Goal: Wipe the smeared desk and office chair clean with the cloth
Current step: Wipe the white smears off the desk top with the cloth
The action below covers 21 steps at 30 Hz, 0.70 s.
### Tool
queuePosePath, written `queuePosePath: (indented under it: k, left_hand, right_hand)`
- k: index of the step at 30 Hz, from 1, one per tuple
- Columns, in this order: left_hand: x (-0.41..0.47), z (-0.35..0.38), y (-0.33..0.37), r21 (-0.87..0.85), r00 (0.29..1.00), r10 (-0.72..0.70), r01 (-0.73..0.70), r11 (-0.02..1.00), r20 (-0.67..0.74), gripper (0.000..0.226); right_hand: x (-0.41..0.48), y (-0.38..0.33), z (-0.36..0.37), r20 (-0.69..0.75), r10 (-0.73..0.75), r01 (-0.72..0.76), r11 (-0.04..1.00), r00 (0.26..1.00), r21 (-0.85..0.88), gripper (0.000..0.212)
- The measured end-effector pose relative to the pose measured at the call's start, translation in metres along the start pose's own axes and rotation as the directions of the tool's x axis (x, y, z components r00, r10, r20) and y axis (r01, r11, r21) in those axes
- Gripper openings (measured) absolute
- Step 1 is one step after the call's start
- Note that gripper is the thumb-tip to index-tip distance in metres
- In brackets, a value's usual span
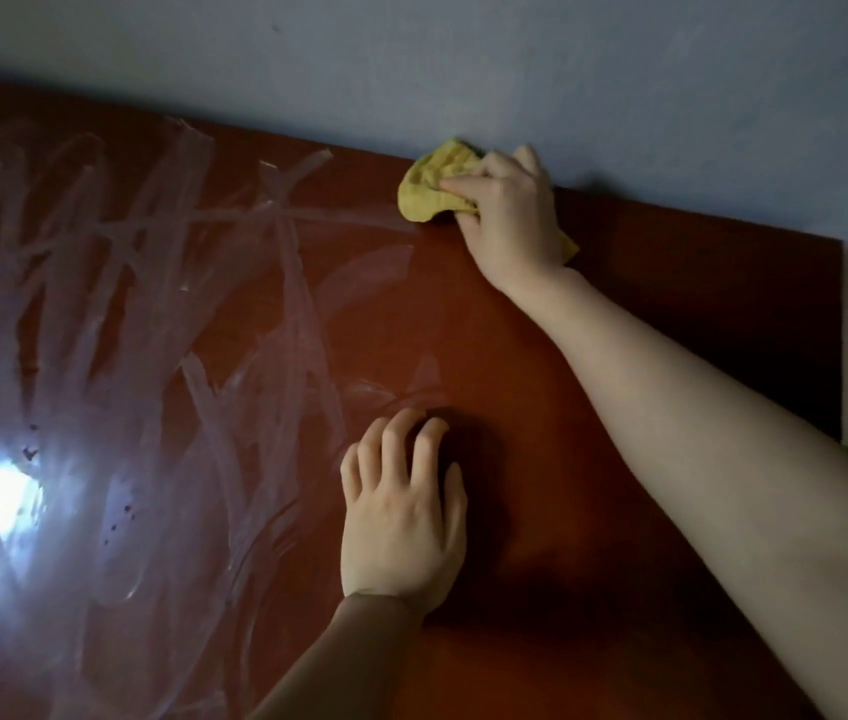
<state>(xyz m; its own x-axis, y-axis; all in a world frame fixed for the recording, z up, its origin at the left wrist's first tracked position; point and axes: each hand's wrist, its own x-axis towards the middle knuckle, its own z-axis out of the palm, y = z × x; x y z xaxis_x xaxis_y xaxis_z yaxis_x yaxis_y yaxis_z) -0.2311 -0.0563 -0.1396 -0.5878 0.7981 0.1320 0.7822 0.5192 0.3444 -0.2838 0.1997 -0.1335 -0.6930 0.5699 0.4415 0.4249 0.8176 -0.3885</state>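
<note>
A reddish-brown desk fills the view, and whitish smears streak its left and middle parts. My right hand is stretched to the desk's far edge by the wall and grips a crumpled yellow cloth, pressing it onto the surface. A corner of the cloth pokes out behind my wrist. My left hand rests flat on the desk nearer to me, fingers spread, holding nothing. The office chair is not in view.
A pale blue-grey wall runs along the back of the desk. The desk's right end meets a light surface. A bright light glare reflects on the smeared left part.
</note>
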Motion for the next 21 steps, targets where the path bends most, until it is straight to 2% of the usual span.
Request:
queuePosePath:
  k: [5, 7, 12, 18, 21]
  left_hand:
    - [0.002, -0.001, 0.0, 0.012, 1.0, -0.007, 0.007, 1.0, 0.002, 0.034]
    - [0.002, -0.001, 0.0, 0.007, 1.0, -0.008, 0.008, 1.0, 0.008, 0.035]
    - [0.004, 0.0, -0.002, -0.007, 1.0, -0.016, 0.017, 1.0, 0.012, 0.036]
    - [0.003, -0.002, -0.001, -0.033, 1.0, -0.002, 0.002, 0.999, 0.004, 0.038]
    - [0.002, -0.003, 0.001, -0.045, 1.0, -0.016, 0.016, 0.999, 0.003, 0.038]
  right_hand:
    - [-0.021, -0.036, 0.009, 0.036, -0.221, 0.217, 0.972, 0.975, 0.089, 0.028]
    - [-0.043, -0.043, 0.001, 0.053, -0.263, 0.255, 0.959, 0.963, 0.12, 0.03]
    - [-0.102, -0.052, -0.027, 0.068, -0.142, 0.131, 0.982, 0.988, 0.139, 0.033]
    - [-0.197, -0.056, -0.079, 0.027, 0.11, -0.11, 0.993, 0.994, 0.029, 0.037]
    - [-0.242, -0.05, -0.103, -0.001, 0.137, -0.137, 0.99, 0.991, -0.016, 0.037]
